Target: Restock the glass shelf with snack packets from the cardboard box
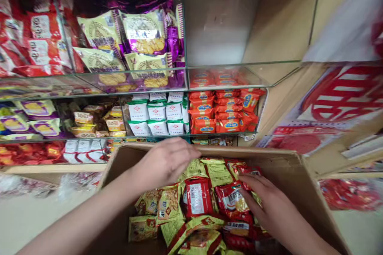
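An open cardboard box (269, 153) holds a pile of small packets, some red with white labels (197, 198), some yellow-green (220, 174). Over the box's back left part is my left hand (167, 163), slightly blurred, its fingers curled together and pointing right; whatever they may hold is hidden. My right hand (265, 199) reaches into the box on the right, thumb and fingers around the edge of a red packet (233, 199) among the pile.
Glass shelves (149, 72) behind the box carry purple-and-cream packets (145, 34), white-and-green packets (157, 112) and orange-red packets (229, 109). Red printed sheets (344, 95) hang at the right. Red packages (350, 194) lie low at the far right.
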A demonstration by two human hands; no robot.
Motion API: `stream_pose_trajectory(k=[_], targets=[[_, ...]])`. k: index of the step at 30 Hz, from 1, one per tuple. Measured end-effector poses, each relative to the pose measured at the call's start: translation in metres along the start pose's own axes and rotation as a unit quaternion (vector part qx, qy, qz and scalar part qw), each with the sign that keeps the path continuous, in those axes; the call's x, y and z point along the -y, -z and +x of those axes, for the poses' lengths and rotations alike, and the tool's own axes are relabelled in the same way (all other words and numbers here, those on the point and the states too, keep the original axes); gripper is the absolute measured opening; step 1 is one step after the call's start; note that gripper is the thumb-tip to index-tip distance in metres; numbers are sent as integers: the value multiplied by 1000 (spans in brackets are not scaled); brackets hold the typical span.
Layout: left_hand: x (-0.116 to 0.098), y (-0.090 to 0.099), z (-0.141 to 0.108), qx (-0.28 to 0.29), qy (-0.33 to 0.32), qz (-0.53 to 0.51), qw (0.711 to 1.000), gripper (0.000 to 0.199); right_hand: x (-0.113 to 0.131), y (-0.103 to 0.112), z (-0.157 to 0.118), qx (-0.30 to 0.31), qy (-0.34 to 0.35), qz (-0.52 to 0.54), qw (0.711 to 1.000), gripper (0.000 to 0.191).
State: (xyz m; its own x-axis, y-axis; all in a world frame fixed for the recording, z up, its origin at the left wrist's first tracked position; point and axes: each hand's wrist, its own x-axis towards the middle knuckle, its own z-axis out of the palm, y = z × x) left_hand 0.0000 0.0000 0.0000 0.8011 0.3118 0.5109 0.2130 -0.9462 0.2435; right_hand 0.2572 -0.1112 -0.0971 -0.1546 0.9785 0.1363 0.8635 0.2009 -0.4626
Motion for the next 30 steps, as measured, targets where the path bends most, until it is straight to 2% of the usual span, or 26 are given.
stream_pose_trajectory(k=[3, 5, 6, 8, 10, 13, 17, 20, 22, 24, 26, 28, 30], targets=[[-16, -31, -19, 172, 107, 3, 979, 24, 29, -12, 43, 98, 52, 0, 994, 27], [-15, -53, -30, 288, 179, 67, 938, 36, 44, -25, 62, 143, 76, 7, 987, 28], [-11, -64, -34, 304, 195, 78, 929, 43, 48, -32, 69, 159, 82, 13, 984, 31], [2, -81, -42, 316, 213, 87, 920, 44, 52, -48, 77, 177, 80, 21, 981, 40], [14, -89, -46, 313, 215, 74, 922, 41, 48, -61, 81, 177, 72, 29, 981, 46], [22, -87, -47, 306, 210, 38, 928, 39, 36, -68, 82, 170, 61, 59, 982, 49], [16, -67, -38, 267, 236, -17, 934, 35, 27, -54, 74, 147, 27, 95, 984, 46], [4, -51, -26, 213, 270, -77, 936, 26, 28, -34, 64, 93, 1, 171, 981, 37], [-5, -45, -19, 167, 308, -142, 926, 24, 30, -20, 58, 62, -25, 284, 957, 38], [-12, -44, -14, 123, 356, -218, 900, 26, 32, -10, 55, 53, -51, 394, 916, 36], [-17, -47, -11, 99, 390, -278, 872, 27, 33, -2, 56, 50, -67, 448, 890, 32], [-19, -49, -7, 89, 402, -308, 858, 26, 34, 3, 58, 37, -70, 438, 896, 31], [-20, -49, -1, 70, 390, -321, 860, 26, 34, 7, 61, 32, -51, 400, 914, 30]])
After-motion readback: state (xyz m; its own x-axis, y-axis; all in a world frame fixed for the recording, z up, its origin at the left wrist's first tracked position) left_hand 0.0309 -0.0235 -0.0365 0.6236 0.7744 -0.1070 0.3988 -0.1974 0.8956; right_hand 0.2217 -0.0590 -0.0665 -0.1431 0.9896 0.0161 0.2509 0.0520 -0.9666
